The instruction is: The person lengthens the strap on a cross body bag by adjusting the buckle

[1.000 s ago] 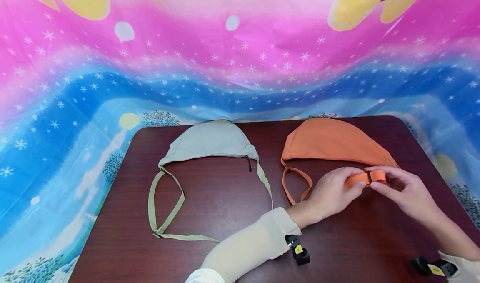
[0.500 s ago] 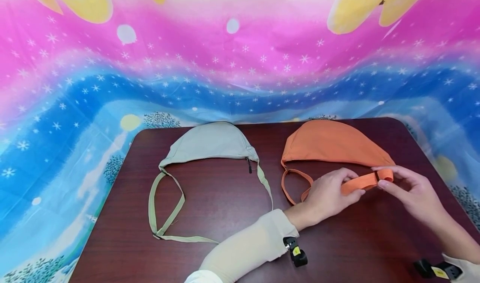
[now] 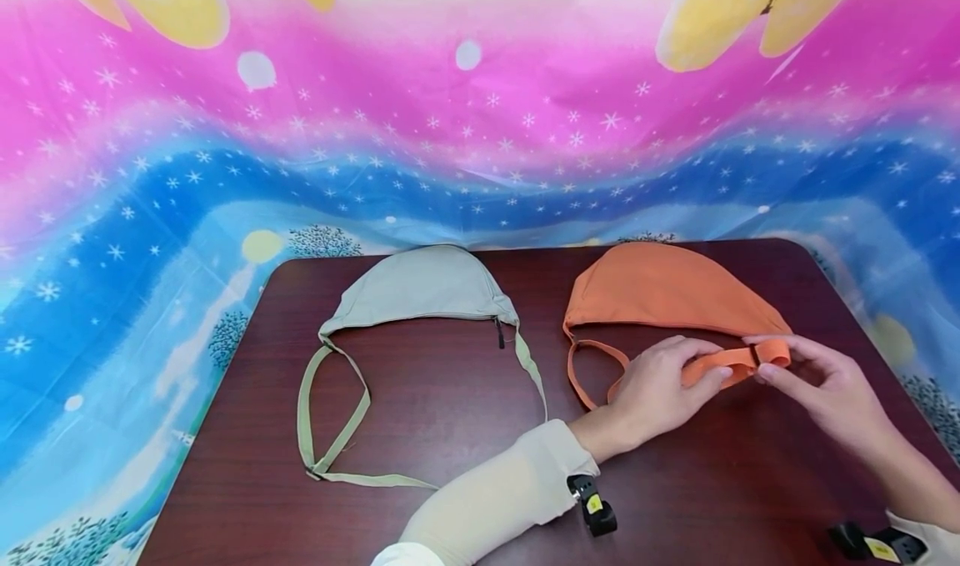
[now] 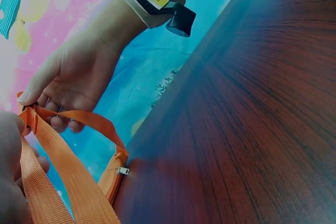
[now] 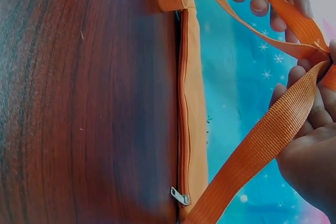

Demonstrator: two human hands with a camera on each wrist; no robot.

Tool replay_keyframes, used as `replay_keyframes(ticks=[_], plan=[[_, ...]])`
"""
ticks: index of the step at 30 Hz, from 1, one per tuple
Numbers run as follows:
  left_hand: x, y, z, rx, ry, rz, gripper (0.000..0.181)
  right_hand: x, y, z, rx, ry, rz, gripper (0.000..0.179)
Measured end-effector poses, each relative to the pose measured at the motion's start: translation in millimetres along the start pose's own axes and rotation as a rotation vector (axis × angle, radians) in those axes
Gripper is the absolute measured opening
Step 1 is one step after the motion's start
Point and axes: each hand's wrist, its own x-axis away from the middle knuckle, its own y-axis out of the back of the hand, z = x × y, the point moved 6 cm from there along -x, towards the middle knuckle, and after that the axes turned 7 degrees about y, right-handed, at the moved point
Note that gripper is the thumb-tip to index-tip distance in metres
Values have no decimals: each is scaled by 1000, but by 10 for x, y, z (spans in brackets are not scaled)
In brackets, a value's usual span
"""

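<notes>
An orange bag (image 3: 667, 287) lies on the dark wooden table, its strap (image 3: 716, 366) raised toward me in both hands. My left hand (image 3: 652, 395) pinches the strap on the left, thumb toward me. On the right, my right hand (image 3: 836, 387) pinches the strap's looped end beside a dark slider buckle (image 3: 755, 356). In the right wrist view the webbing (image 5: 268, 124) runs from my right hand (image 5: 312, 156) down toward the bag's zipper pull (image 5: 180, 196). The left wrist view shows my right fingers at the buckle and part of the zipper pull (image 4: 123, 171).
To the left, a pale grey-green bag (image 3: 427, 287) rests on the table (image 3: 450, 383), its light green strap (image 3: 303, 408) spread toward me. My left sleeve (image 3: 495, 491) crosses over that strap's near end. A printed cloth (image 3: 480, 166) hangs behind the table.
The right hand has moved a little to the right with the buckle and looped end. A longer stretch of orange strap now shows between the two hands.
</notes>
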Motion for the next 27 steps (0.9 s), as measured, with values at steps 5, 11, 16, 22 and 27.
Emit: replay_keyframes(ticks=[5,11,16,22,27], plan=[[-2,-15,-20,-4,-11,4,32,-1,-50,29,6,6,13,36],[-7,-20,-25,16,-9,14,31,-13,-64,46,-1,32,20,36],[-22,-37,-50,-17,-21,18,32,-25,-72,57,-5,47,24,38],[-38,-31,-69,-41,-12,16,32,-15,-94,50,-27,41,30,40],[-32,-53,-88,-114,-5,41,33,5,-95,25,-26,23,12,39]])
